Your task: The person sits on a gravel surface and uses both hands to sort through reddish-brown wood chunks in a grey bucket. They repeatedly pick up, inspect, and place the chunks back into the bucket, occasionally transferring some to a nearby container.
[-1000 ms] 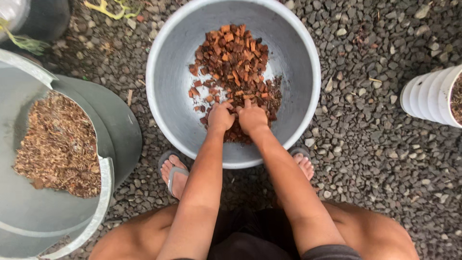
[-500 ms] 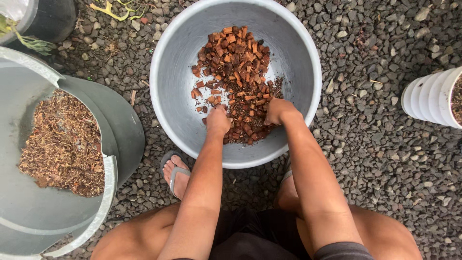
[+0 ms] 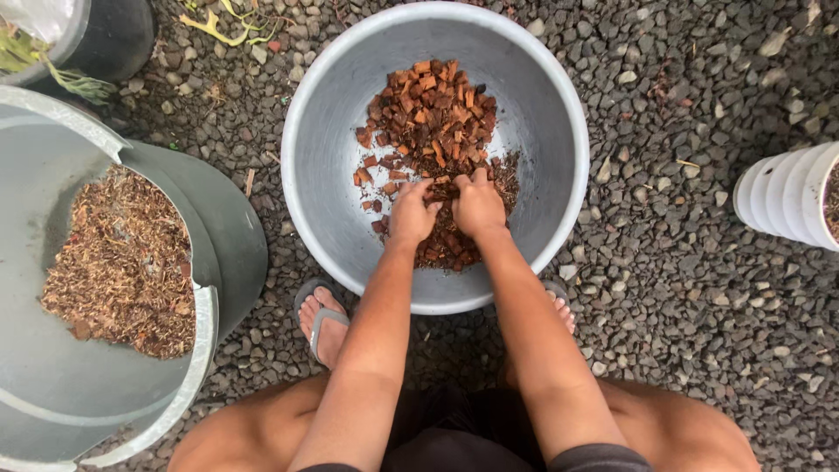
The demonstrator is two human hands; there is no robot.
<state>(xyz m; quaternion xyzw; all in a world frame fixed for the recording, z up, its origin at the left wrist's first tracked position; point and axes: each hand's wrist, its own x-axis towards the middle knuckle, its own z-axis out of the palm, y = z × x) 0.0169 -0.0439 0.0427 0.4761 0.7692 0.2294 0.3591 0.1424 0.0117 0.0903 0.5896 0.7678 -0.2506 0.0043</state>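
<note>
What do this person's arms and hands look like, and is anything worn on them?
Both arms are bare from the upper arm down. The left hand and right hand wear no gloves, rings or watch that show. A dark sleeve edge shows at the right upper arm. No markings are visible.

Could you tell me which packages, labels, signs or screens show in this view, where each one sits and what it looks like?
None show: no package, label, sign or screen.
Only plain containers: a round grey basin of reddish bark chips, centre, under both hands; a grey tub, left; a ribbed white pot, right edge.
</note>
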